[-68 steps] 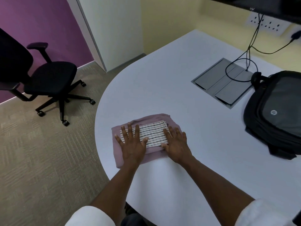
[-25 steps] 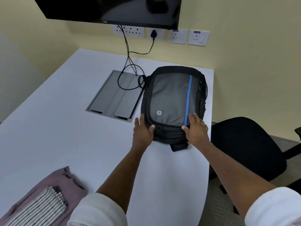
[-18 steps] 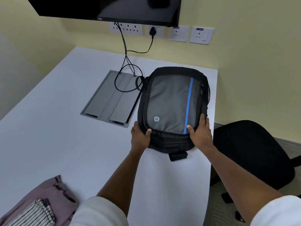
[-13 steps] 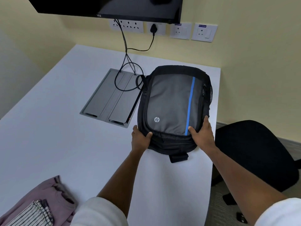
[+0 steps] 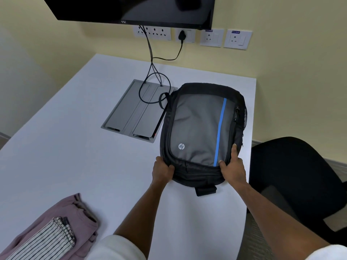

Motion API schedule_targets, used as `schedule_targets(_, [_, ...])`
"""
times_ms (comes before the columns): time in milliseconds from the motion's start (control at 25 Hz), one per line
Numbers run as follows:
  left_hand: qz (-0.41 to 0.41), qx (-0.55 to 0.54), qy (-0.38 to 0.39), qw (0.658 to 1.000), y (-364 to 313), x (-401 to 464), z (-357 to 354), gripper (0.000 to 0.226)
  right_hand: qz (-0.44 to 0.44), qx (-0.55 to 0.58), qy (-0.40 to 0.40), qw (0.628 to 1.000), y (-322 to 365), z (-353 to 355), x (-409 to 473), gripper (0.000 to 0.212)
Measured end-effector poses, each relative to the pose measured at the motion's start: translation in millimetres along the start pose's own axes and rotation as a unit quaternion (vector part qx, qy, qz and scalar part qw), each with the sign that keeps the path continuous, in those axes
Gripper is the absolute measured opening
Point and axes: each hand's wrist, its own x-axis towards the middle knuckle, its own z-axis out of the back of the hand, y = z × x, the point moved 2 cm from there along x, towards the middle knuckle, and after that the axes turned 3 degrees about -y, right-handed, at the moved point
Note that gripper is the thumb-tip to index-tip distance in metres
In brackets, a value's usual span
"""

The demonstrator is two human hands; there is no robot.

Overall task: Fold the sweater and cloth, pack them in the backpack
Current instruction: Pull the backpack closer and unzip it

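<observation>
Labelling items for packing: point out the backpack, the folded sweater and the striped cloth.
backpack (image 5: 199,128): head view, grey front panel.
sweater (image 5: 75,214): head view, pink upper fold.
striped cloth (image 5: 47,239): head view, its middle.

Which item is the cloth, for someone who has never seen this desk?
Start at the white table and go to its near left corner, where a folded mauve sweater lies. The cloth sits folded on top of it, the only white piece with thin dark stripes.

Pale yellow wall (image 5: 281,72) is carrying a dark screen (image 5: 131,8) and sockets (image 5: 237,38); a black chair (image 5: 300,175) is sitting beside the white table (image 5: 65,147).
</observation>
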Motion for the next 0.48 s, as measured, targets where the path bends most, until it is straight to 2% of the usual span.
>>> schedule_targets(480, [-0.046, -0.004, 0.014, 0.999, 144, -130, 41, 0.024, -0.053, 0.013, 0.006, 0.998, -37, -46, -199, 0.087])
